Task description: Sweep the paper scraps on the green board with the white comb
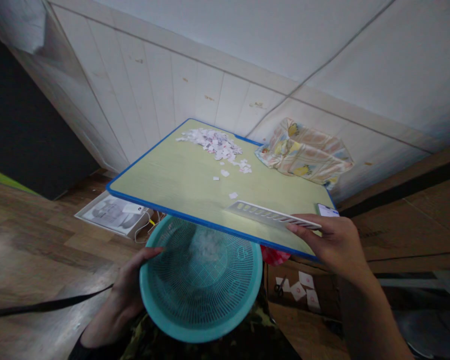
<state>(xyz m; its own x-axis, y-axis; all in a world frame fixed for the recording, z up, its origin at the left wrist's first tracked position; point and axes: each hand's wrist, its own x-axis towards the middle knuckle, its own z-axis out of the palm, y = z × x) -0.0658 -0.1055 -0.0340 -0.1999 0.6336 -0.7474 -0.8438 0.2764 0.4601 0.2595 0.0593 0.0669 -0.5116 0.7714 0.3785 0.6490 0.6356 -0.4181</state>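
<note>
My left hand [122, 295] grips the left rim of a teal mesh basket [200, 282], held below the near edge of a small table. Some white scraps lie in the basket's middle. My right hand [332, 240] is closed on the end of a white slotted ruler-like strip [272, 215] that lies flat on the light green tabletop with a blue rim [165, 210]. A heap of small white paper scraps [215, 142] sits at the table's far side, with a few loose pieces [232, 195] nearer the strip.
A folded patterned cloth [305, 155] rests at the table's far right corner, and a phone [328, 210] lies by my right hand. On the wooden floor are a white flat box [112, 212], a cable, scissors [279, 287] and paper squares. White panelled wall behind.
</note>
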